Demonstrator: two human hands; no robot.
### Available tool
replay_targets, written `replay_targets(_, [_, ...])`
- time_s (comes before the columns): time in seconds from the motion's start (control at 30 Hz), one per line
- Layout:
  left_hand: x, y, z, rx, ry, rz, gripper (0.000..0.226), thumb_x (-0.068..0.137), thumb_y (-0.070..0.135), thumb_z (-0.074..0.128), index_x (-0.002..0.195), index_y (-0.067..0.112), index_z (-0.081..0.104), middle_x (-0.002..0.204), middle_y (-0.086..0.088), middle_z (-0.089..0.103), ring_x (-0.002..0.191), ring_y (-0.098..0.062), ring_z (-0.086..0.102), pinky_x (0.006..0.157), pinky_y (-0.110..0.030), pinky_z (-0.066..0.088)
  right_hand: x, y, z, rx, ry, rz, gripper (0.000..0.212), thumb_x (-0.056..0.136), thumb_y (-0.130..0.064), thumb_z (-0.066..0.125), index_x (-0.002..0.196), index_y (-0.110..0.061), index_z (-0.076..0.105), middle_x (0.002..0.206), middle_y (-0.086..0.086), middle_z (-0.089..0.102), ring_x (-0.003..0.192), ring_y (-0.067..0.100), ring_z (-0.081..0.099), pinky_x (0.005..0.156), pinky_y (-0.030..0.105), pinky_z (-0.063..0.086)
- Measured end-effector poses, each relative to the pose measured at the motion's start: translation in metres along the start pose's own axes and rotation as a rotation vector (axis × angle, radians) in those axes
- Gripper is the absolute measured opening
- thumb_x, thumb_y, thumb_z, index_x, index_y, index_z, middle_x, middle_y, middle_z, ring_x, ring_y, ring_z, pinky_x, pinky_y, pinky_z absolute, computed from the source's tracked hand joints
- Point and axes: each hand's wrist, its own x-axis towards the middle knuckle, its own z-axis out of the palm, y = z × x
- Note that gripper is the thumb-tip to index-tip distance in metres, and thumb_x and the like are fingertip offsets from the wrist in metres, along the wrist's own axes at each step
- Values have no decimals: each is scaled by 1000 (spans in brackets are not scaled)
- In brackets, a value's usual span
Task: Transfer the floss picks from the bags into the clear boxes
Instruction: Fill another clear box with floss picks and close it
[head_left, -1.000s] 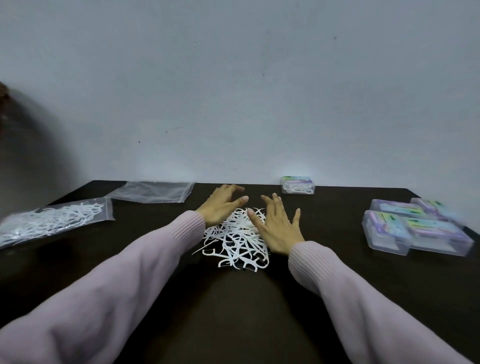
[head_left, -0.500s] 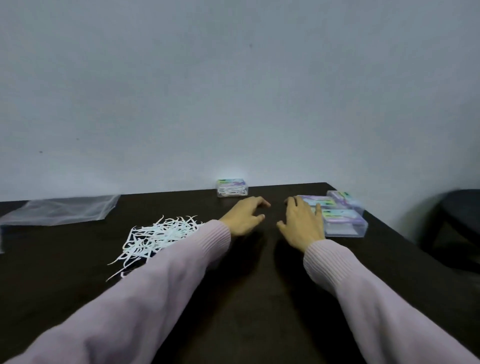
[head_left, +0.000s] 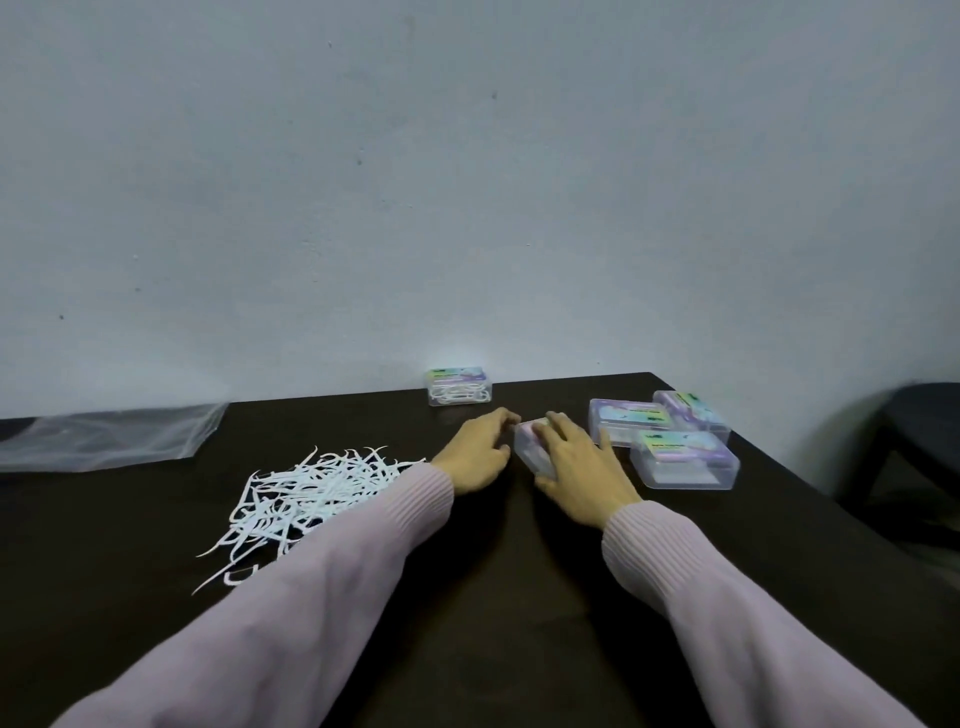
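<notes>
A small clear plastic box (head_left: 534, 451) is gripped by the right hand (head_left: 582, 470), fingers curled over its lid; most of it is hidden. The left hand (head_left: 477, 452) lies at its 9 o'clock, fingers loosely bent, apparently touching it. Thin white floss picks (head_left: 306, 493) are heaped on the dark matte table (head_left: 493, 597) at the hands' 9 o'clock. A limp transparent bag (head_left: 111, 434), cut off by the frame, lies at 10 o'clock.
</notes>
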Motion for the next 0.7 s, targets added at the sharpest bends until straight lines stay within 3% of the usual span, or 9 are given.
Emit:
replay_targets(0.1, [-5, -9, -10, 20, 62, 32, 49, 90, -3, 48, 136, 13, 45, 137, -7, 48, 127, -18, 45, 106, -23, 32, 6, -4, 6, 71, -23, -18, 61, 94, -31, 49, 146, -28, 18, 157, 4, 4, 145, 23, 1, 116, 43, 3])
replay_targets(0.2, [-8, -19, -18, 124, 92, 101, 46, 89, -2, 49, 131, 16, 53, 142, -3, 44, 133, -15, 38, 103, -15, 22, 12, -8, 13, 138, -2, 51, 64, 92, -33, 53, 146, -31, 18, 157, 6, 4, 145, 28, 0, 115, 47, 6])
replay_targets(0.33, [-9, -31, -22, 249, 85, 109, 37, 89, 2, 50, 121, 16, 62, 146, 1, 41, 134, -16, 38, 112, -30, 28, 18, -9, 14, 342, 75, 172, 72, 84, -28, 65, 143, -23, 24, 144, 10, 27, 132, 28, 33, 105, 41, 36])
replay_targets(0.53, [-15, -30, -24, 317, 206, 247, 45, 88, 13, 58, 132, 18, 49, 138, 2, 48, 127, -13, 44, 105, -31, 38, 27, -6, 20, 718, 174, 109, 87, 67, -28, 81, 138, -20, 30, 130, 6, 43, 122, 21, 44, 101, 36, 43])
replay_targets(0.63, [-18, -28, -24, 378, 224, 317, 41, 85, 17, 59, 126, 17, 54, 128, 1, 57, 116, -15, 53, 96, -35, 46, 27, -8, 22, 815, 210, 29, 85, 67, -29, 81, 136, -23, 33, 121, 1, 46, 114, 14, 44, 92, 25, 40])
replay_targets(0.7, [-19, -26, -23, 400, 263, 343, 39, 85, 18, 60, 124, 15, 57, 122, -1, 61, 110, -17, 57, 91, -36, 49, 27, -8, 23, 814, 251, -19, 84, 66, -29, 82, 135, -24, 34, 118, -2, 47, 112, 13, 45, 92, 25, 41])
